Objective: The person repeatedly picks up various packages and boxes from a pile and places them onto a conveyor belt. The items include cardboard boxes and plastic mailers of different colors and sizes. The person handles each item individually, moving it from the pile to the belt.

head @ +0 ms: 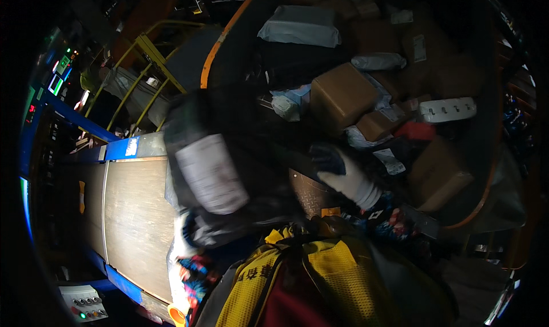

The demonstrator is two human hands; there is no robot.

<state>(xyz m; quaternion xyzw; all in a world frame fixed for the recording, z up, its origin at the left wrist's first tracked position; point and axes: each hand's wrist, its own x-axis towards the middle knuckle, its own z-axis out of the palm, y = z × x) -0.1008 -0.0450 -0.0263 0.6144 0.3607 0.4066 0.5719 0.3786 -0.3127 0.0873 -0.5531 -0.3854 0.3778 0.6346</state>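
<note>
A large black plastic parcel bag (266,181) with a white label (212,175) hangs before my body, blurred. At its lower left edge is my left hand (185,237), in a white glove with dark fingers; the bag hides part of it, and it grips that edge. My right hand (345,172), in a white glove with a dark navy coating, is to the right of the bag. Its fingers are apart and nothing shows in them. Beyond it lies a heap of parcels, with a brown carton (343,93) and a grey-white plastic parcel (300,25).
A brightly lit conveyor belt (137,202) with blue side frames runs at the left. Near its lower end sits a button box (84,302). Yellow railings (148,54) stand beyond. An orange-edged rim (214,48) curves around the parcel heap. A power strip (447,109) lies on the heap.
</note>
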